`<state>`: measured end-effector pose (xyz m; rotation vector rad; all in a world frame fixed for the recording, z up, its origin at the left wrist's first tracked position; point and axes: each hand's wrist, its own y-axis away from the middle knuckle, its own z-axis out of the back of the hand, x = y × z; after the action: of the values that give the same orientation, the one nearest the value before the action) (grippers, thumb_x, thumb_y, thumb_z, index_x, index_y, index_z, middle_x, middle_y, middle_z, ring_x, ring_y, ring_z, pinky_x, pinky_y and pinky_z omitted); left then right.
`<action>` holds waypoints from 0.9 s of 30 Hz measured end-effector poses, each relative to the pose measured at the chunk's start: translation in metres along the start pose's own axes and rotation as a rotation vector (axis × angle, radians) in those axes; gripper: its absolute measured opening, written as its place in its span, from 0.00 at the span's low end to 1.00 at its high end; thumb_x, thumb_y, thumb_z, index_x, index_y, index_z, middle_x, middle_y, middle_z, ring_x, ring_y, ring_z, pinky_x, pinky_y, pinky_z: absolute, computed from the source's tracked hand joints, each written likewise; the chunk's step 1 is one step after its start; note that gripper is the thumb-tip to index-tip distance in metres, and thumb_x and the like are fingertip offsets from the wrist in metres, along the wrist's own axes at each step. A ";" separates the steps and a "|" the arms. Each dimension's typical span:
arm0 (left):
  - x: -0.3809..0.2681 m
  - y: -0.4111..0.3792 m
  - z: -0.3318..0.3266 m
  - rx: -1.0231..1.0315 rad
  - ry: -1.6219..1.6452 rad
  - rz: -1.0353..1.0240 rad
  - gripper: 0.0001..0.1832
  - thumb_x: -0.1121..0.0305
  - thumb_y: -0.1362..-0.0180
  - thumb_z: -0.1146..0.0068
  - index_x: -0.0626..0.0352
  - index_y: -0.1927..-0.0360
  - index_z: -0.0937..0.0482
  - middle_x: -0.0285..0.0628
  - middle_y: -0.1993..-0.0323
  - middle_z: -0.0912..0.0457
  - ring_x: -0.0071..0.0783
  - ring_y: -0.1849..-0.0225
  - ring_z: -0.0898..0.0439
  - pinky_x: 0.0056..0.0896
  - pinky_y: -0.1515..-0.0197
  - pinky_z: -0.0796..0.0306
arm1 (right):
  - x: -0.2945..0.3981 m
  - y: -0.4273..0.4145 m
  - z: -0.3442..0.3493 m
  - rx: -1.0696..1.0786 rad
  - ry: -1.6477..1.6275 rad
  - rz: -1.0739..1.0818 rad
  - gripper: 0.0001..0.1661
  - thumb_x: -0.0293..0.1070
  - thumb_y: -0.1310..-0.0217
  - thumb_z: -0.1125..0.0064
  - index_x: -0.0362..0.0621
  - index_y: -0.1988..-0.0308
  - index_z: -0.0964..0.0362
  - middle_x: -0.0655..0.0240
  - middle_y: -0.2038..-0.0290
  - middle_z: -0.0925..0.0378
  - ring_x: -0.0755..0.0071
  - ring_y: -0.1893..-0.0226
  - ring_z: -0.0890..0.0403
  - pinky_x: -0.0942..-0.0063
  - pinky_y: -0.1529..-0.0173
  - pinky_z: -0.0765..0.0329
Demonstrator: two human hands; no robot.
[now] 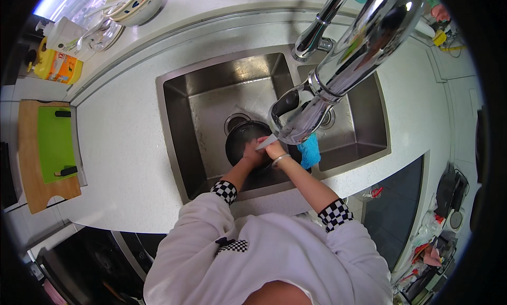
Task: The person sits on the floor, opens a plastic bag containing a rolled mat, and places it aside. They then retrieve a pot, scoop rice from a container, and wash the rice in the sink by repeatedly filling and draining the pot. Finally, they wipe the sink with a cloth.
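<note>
A black round pan or bowl point(234, 143) sits in the larger basin of the steel sink point(178, 122), partly over its drain. My left hand point(253, 152) is over the pan, blurred. My right hand point(274, 148), with a silver bracelet point(281, 159) at the wrist, is close beside it. A pale stream of water point(266, 142) runs from the chrome faucet point(297, 126) onto the hands. The faucet head hides part of the right hand's surroundings. Whether either hand grips the pan cannot be made out. A blue cloth point(309, 151) hangs over the sink divider.
The large faucet arm point(356, 55) crosses above the sink's right side. Stacked bowls point(134, 8), a white pump bottle point(65, 35) and a yellow detergent bottle point(59, 63) stand at the upper left. A wooden board point(29, 146) and a green cutting board point(55, 144) are at the left.
</note>
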<state>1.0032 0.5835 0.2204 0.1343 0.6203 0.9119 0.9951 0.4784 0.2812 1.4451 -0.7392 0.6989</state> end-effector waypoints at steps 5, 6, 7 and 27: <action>0.016 0.022 0.011 0.102 -0.398 -0.151 0.17 0.60 0.51 0.62 0.48 0.56 0.32 0.42 0.53 0.37 0.39 0.54 0.35 0.42 0.55 0.42 | -0.007 -0.022 -0.017 0.008 0.584 0.228 0.19 0.30 0.58 0.51 0.41 0.59 0.37 0.60 0.61 0.32 0.62 0.59 0.32 0.72 0.54 0.36; 0.019 0.025 0.033 0.131 -0.477 -0.139 0.17 0.60 0.50 0.64 0.49 0.56 0.32 0.41 0.53 0.36 0.38 0.54 0.34 0.41 0.55 0.42 | 0.000 -0.025 -0.023 -0.002 0.752 0.282 0.22 0.31 0.58 0.50 0.41 0.58 0.37 0.57 0.59 0.33 0.58 0.57 0.34 0.69 0.53 0.37; 0.024 0.024 0.034 0.206 -0.494 -0.075 0.18 0.60 0.50 0.64 0.49 0.56 0.33 0.41 0.53 0.36 0.38 0.54 0.34 0.40 0.54 0.42 | 0.007 -0.026 -0.029 -0.017 0.918 0.337 0.24 0.33 0.59 0.50 0.42 0.56 0.38 0.55 0.58 0.35 0.54 0.54 0.36 0.67 0.51 0.38; 0.048 0.020 -0.018 -0.156 1.311 0.939 0.16 0.64 0.57 0.55 0.67 0.69 0.27 0.41 0.70 0.26 0.29 0.68 0.30 0.29 0.66 0.36 | -0.091 -0.068 -0.035 0.684 0.406 -0.405 0.14 0.42 0.51 0.59 0.46 0.69 0.34 0.61 0.70 0.29 0.64 0.67 0.29 0.71 0.63 0.33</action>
<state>1.0003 0.6304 0.1915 -0.3991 1.7667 1.9554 0.9956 0.5146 0.1680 1.9059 0.1411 0.9307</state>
